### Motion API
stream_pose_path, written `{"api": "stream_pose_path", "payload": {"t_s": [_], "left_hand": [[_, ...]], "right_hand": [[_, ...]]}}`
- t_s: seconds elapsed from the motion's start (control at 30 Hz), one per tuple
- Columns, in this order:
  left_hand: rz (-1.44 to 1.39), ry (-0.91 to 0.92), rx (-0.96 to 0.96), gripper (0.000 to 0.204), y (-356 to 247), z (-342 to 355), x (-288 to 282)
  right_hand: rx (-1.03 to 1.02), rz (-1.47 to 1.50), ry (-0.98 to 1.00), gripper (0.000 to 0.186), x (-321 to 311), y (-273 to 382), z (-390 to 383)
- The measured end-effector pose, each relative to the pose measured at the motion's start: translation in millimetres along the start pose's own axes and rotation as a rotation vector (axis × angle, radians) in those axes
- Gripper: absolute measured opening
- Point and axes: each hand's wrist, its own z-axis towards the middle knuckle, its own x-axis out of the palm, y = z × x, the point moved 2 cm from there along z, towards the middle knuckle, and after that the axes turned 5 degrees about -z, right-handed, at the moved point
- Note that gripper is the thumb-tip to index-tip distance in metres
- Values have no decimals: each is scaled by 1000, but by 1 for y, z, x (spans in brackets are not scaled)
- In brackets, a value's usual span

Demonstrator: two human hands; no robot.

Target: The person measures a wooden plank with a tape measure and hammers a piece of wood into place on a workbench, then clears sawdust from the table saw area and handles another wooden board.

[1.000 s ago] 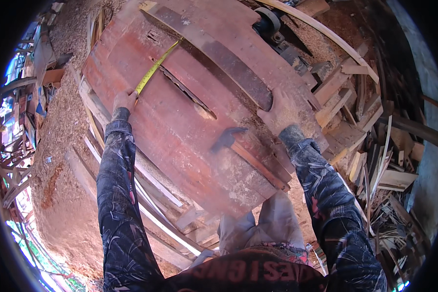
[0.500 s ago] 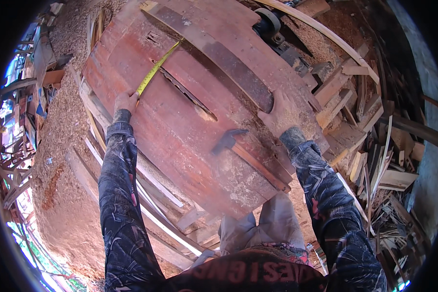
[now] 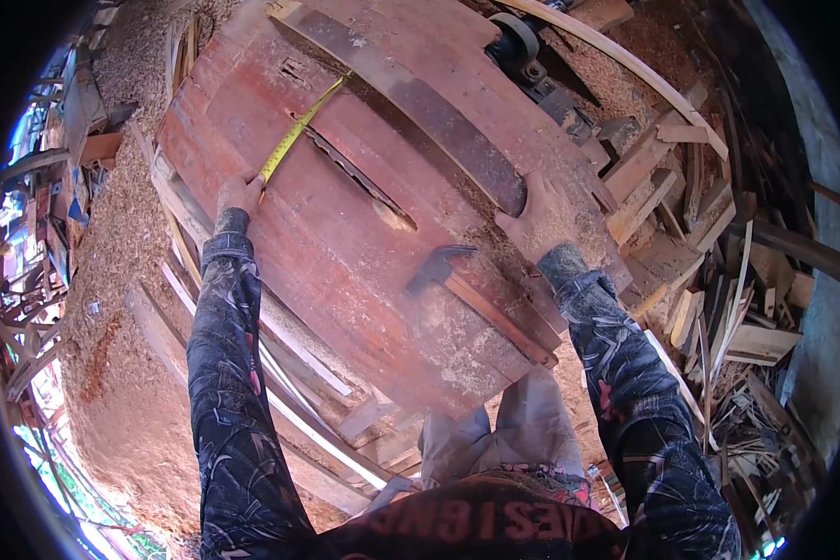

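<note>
My left hand [image 3: 240, 192] is closed around the near end of a yellow tape measure [image 3: 289, 140], at the left edge of a reddish wooden table [image 3: 345, 271]. The tape's blade stretches over the tabletop and past a long slot to the edge of a dark wooden plank [image 3: 429, 117]; the tape's case is not visible. My right hand [image 3: 546, 219] lies at the plank's near rounded end, thumb and fingers apart, the plank's end between them. Between my two hands a hammer [image 3: 481, 303] with a wooden handle rests on the tabletop, its head pointing away.
A machine part with a wheel [image 3: 513, 42] stands beyond the table's right edge. Offcuts and planks [image 3: 663, 196] pile up on the right. Long wood strips [image 3: 317, 420] lie by the near left side, and sawdust [image 3: 121, 252] covers the ground.
The tape has shifted and twisted very slightly at my left hand. My right hand, the plank and the hammer stay where they were.
</note>
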Motion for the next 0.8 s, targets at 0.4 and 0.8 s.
{"api": "stream_pose_path", "payload": {"t_s": [0.4, 0.8], "left_hand": [[43, -74, 46, 33, 0, -7, -3], [-198, 265, -54, 31, -60, -215, 46]], "right_hand": [[7, -60, 8, 61, -3, 7, 0], [51, -194, -88, 89, -9, -47, -93]]}}
